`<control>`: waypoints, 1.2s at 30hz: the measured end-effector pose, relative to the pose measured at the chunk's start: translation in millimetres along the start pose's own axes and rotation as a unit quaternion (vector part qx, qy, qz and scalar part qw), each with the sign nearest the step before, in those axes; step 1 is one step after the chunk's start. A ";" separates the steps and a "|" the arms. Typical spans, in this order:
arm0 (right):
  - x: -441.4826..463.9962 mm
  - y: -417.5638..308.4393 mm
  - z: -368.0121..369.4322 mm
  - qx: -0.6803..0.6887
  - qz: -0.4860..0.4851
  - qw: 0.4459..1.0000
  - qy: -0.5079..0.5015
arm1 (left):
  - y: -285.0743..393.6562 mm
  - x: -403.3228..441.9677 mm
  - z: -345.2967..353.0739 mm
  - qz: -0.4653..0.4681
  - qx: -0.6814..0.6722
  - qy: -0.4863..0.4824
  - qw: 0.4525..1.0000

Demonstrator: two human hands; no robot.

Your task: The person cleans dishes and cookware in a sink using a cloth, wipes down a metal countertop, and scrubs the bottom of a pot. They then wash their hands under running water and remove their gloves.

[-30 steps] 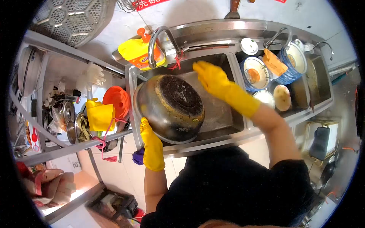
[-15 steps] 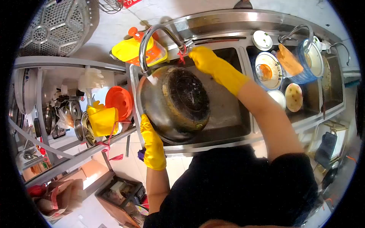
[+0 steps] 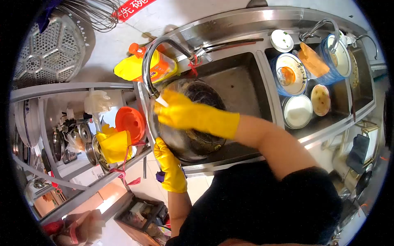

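A large metal pot (image 3: 177, 142) with a blackened base lies bottom up in the left sink basin (image 3: 246, 108). My left hand (image 3: 169, 167), in a yellow rubber glove, grips the pot's rim at the near left side. Over the pot's outer side is my right hand (image 3: 180, 111), gloved the same way and smeared by motion. Its fingers are too blurred to show whether they hold anything. Just above them, the curved faucet (image 3: 146, 65) ends in a white tip, which partly overlaps the glove.
Beside the faucet stands a yellow detergent bottle (image 3: 141, 65) with an orange cap. The right basins hold stacked bowls (image 3: 290, 74), a pale orange cloth (image 3: 312, 60) and a white lid-like dish (image 3: 297, 111). A metal rack (image 3: 82, 91) with a red basin (image 3: 130, 123) adjoins the left side.
My right hand has moved left from the faucet's handle to the pot under the spout. My left hand stays at the pot's rim. The view has shifted slightly.
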State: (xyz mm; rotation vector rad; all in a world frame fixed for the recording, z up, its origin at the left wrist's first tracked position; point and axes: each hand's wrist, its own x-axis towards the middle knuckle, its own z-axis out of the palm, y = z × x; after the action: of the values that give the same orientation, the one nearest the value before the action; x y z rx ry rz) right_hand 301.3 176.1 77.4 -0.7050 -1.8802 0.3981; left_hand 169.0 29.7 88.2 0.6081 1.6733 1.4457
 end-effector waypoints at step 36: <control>-25.5 -49.6 -19.7 -0.047 0.117 0.973 -0.192 | -15.5 40.3 -13.0 -0.069 -0.067 -0.009 0.995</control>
State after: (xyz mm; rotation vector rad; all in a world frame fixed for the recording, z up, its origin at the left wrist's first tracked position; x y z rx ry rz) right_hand 312.3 120.7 95.2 -0.9727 -2.1954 0.6363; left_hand 138.7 50.9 62.4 0.4214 1.5591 1.4346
